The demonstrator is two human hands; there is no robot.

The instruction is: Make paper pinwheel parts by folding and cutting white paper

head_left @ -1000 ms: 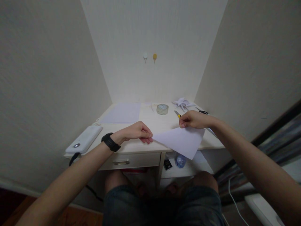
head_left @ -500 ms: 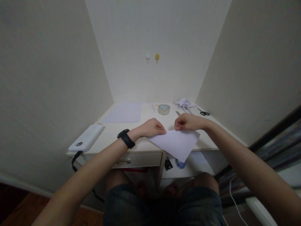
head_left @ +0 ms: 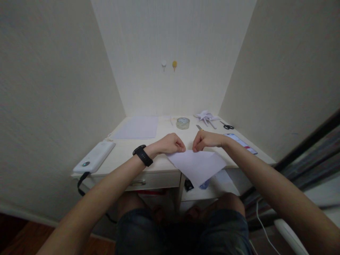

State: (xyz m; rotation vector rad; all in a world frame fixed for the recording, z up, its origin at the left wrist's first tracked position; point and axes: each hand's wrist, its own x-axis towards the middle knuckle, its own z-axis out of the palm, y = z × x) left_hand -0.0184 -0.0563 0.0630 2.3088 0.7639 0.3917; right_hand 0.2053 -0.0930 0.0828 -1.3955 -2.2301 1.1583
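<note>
A white sheet of paper [head_left: 198, 164] hangs over the desk's front edge with one corner pointing down. My left hand [head_left: 174, 143], a black watch [head_left: 142, 156] on its wrist, pinches the far edge of the sheet. Close beside it, my right hand [head_left: 203, 140] is closed on the same edge, fingertips pressed together. Only a small gap separates the two hands. Beyond my right hand the blade of a yellow-handled cutter [head_left: 199, 128] shows, its handle partly hidden.
At the back of the desk [head_left: 132, 152] are paper sheets [head_left: 136, 127], a tape roll [head_left: 183, 123], a folded paper pinwheel [head_left: 205, 116] and scissors [head_left: 227, 126]. A phone [head_left: 240, 142] lies right; a white device [head_left: 94, 157] left. Below is a shelf [head_left: 223, 187].
My right hand has moved left along the paper's edge, closer to my left hand. The sheet's lower corner has swung left, and the phone has come into sight beside my right forearm.
</note>
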